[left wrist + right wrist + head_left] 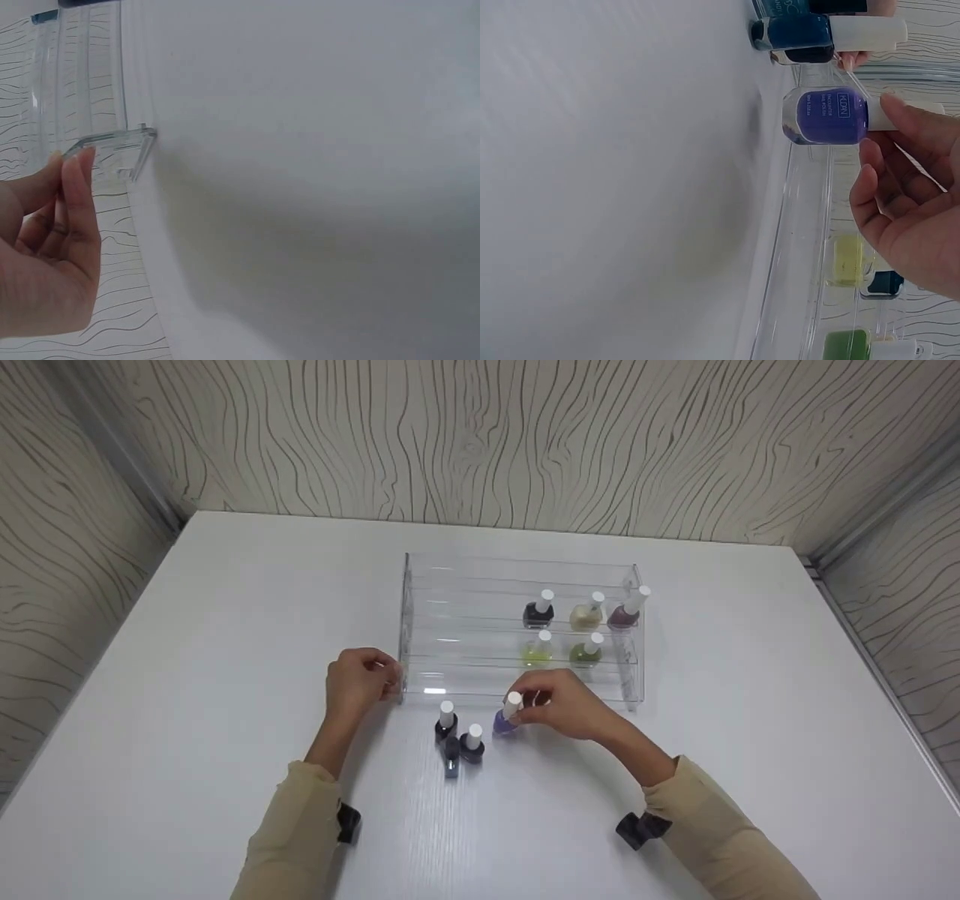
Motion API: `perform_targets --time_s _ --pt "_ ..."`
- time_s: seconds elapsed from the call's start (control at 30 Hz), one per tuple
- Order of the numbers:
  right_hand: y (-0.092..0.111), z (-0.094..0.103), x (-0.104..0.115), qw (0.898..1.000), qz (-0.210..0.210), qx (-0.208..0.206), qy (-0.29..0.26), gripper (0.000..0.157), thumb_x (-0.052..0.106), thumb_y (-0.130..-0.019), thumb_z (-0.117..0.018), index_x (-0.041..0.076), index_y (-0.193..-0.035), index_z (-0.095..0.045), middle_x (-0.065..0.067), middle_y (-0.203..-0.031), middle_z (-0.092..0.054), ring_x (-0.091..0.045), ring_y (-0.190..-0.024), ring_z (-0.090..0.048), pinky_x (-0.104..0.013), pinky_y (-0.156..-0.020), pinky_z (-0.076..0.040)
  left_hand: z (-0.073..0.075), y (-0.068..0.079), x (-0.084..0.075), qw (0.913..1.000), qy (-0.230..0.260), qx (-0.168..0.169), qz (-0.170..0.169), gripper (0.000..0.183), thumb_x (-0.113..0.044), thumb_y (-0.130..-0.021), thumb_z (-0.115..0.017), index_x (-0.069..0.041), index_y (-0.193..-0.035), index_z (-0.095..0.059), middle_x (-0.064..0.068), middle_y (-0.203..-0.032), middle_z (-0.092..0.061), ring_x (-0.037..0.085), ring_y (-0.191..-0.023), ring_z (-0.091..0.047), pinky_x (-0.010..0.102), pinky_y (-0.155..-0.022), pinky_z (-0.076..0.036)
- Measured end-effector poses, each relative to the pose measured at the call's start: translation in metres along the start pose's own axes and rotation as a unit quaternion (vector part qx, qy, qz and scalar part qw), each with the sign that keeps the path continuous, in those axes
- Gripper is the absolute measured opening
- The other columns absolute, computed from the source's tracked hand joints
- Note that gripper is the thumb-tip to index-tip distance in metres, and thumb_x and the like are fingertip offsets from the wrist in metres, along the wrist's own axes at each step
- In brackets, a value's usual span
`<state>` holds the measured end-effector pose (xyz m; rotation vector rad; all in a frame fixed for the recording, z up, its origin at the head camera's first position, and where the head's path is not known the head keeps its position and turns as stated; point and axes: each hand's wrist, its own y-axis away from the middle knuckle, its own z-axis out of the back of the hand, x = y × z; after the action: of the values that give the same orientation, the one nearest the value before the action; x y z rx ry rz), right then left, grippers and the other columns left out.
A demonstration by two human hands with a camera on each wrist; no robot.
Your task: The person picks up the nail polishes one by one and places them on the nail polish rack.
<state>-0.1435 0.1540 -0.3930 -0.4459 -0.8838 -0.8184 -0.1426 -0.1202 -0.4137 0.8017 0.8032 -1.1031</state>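
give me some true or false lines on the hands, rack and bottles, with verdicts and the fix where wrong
1. The left hand touches the left end of the rack. True.
2. The rack is opaque. False: it is see-through.
3. The right hand holds the purple bottle by its cap. True.
4. That cap is black. False: it is white.
5. In the head view, the green bottle stands right of the yellow bottle. True.
6. Every bottle is on the rack. False: dark bottles are on the table in front of it.
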Motion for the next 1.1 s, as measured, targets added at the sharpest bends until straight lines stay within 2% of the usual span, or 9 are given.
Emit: perform_targets --time_s 0.33,0.8,1.1 --pt "0.012 0.021 -0.006 1.0 -0.011 -0.02 0.005 0.014 0.004 -0.075 -0.072 0.003 -0.088 -0.069 -0.004 -0.078 -0.062 -0.012 -0.072 -0.052 -0.022 -0.061 -0.045 0.0 0.0 -0.001 1.0 0.003 0.004 0.008 0.007 0.0 -0.082 -0.062 0.002 -0.082 -0.068 0.01 -0.069 -0.059 0.012 -0.053 -0.058 0.021 -0.049 -0.051" --pt "0.028 0.057 -0.01 0.996 -0.058 -0.059 0.017 0.019 0.001 -0.075 -0.07 -0.001 -0.094 -0.068 -0.007 -0.081 -0.061 -0.021 -0.074 -0.053 -0.022 -0.062 -0.047 0.0 0.001 -0.001 0.9999 0.006 0.007 0.013 0.007 -0.001 -0.082 -0.062 0.003 -0.083 -0.068 0.01 -0.069 -0.059 0.011 -0.052 -0.057 0.02 -0.049 -0.051" --pt "0.035 0.077 -0.011 0.994 -0.08 -0.067 0.015 0.023 0.002 -0.077 -0.07 -0.003 -0.098 -0.066 -0.008 -0.086 -0.061 -0.022 -0.08 -0.054 -0.021 -0.067 -0.049 0.0 0.001 0.001 0.9999 0.012 0.001 0.0 0.007 -0.001 -0.081 -0.062 0.003 -0.082 -0.068 0.01 -0.066 -0.059 0.012 -0.05 -0.058 0.021 -0.048 -0.051"
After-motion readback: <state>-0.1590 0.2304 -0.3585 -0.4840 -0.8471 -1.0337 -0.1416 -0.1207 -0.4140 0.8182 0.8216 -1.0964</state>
